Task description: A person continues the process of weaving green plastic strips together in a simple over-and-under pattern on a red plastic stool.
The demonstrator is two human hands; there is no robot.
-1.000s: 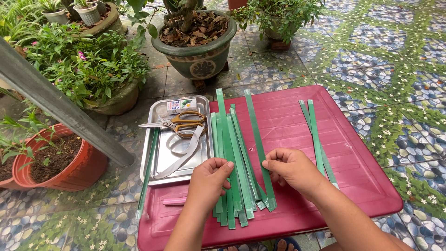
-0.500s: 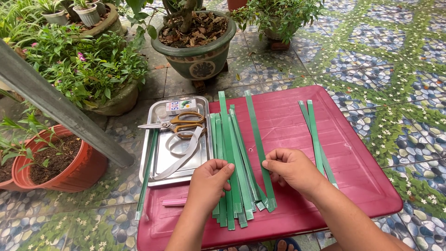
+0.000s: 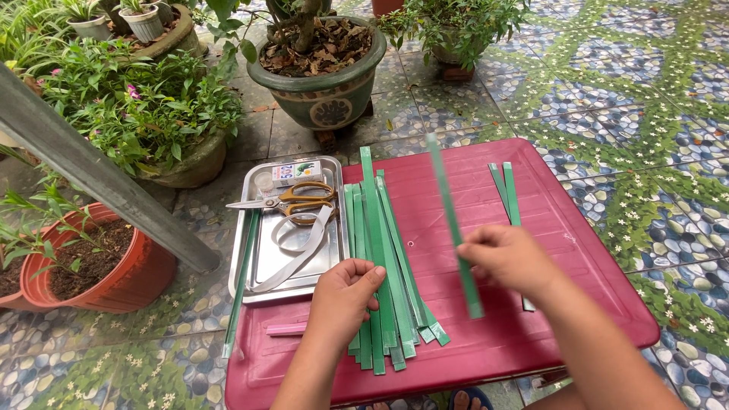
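The left hand (image 3: 343, 292) presses curled fingers on the bundle of green strips (image 3: 383, 266) near the desk's (image 3: 592, 304) front edge, pinning them so they stay fanned. The right hand (image 3: 510, 262) pinches one green strip (image 3: 452, 220), lifted clear above the desk's middle. Scissors (image 3: 292, 201) lie in the metal tray (image 3: 258, 266) at the left edge.

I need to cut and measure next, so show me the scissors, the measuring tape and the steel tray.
scissors (image 3: 300, 199), head view, on the orange handles.
measuring tape (image 3: 296, 254), head view, on its band.
steel tray (image 3: 266, 266), head view, bare floor.
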